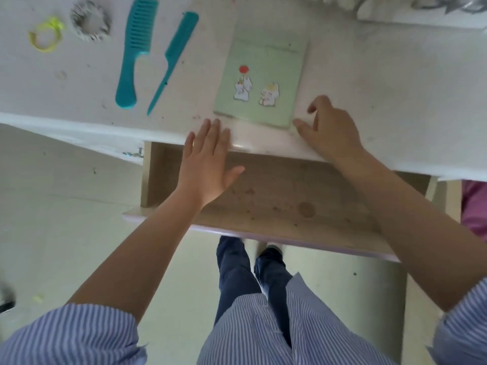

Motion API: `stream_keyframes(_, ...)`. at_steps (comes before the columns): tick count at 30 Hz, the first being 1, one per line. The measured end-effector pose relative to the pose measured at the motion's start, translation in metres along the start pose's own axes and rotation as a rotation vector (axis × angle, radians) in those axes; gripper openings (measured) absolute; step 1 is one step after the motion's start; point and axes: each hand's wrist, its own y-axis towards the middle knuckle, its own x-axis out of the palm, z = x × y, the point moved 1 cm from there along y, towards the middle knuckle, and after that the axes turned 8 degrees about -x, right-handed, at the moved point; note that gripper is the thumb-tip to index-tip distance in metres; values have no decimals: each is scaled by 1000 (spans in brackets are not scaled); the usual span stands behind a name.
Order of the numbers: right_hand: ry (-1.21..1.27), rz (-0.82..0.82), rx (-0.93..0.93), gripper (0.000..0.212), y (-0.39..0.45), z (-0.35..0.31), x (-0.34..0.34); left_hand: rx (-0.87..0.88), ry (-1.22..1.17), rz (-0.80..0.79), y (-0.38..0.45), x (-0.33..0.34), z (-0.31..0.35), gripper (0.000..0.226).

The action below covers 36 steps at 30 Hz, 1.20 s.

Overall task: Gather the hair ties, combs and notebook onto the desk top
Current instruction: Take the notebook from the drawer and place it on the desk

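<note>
A pale green notebook (259,80) with cartoon stickers lies flat on the white desk top (382,88). To its left lie a teal wide-tooth comb (134,54) and a teal tail comb (172,59). Farther left sit a grey scrunchie (91,21) and a yellow hair tie (47,35). My right hand (329,127) rests on the desk, fingers spread, its tips at the notebook's near right corner, holding nothing. My left hand (208,159) is flat and empty, fingertips on the desk's front edge above the drawer.
An open wooden drawer (276,196) juts out below the desk edge, with only stains showing in its visible part. A metal handle (134,153) shows left of it. Something pink (474,206) sits at the right. White fabric (355,2) lies at the desk's far edge.
</note>
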Motion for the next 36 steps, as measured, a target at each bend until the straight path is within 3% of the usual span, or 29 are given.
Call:
stream_keyframes(3,-49,-75,-329,42,-83,8,8,316,61,91,-37,25,15,77)
stream_keyframes(4,-135,-236,-383,54,-107,16,17,395,72,93,-50,36,19,79)
stream_keyframes(6,-346,-662,-317,83,-144,36,33,483,45,55,-69,55,27,82)
stream_keyframes(7,-419,-767,-266,93,-154,42,38,488,56,45,-73,61,29,84)
stream_keyframes(9,-456,-687,-255,98,-162,50,42,448,125,63,-73,69,28,83)
stream_keyframes(11,-485,-510,-289,89,-165,57,43,425,176,123,-71,69,26,84)
stream_keyframes(15,-436,-222,-302,90,-171,59,37,338,126,259,-76,59,21,91)
stream_keyframes(18,-425,-66,-317,91,-162,67,20,241,149,247,-72,42,23,97)
stream_keyframes(20,-449,-66,-274,101,-147,70,5,221,167,186,-61,28,29,97)
stream_keyframes(23,-450,-192,-211,108,-127,67,-8,157,191,65,-43,12,38,94)
stream_keyframes(26,-440,-196,-163,108,-112,68,-10,91,185,31,-27,3,38,108)
stream_keyframes(28,-466,-94,-181,101,-101,69,-13,23,153,-32,-13,-7,40,107)
stream_keyframes(31,-537,54,-186,80,-81,69,-20,-12,77,22,8,-23,51,81)
stream_keyframes(33,-534,69,-162,66,-71,68,-22,-8,64,54,15,-33,59,67)
stream_keyframes(36,-543,65,-157,60,-67,65,-22,2,120,88,15,-39,65,66)
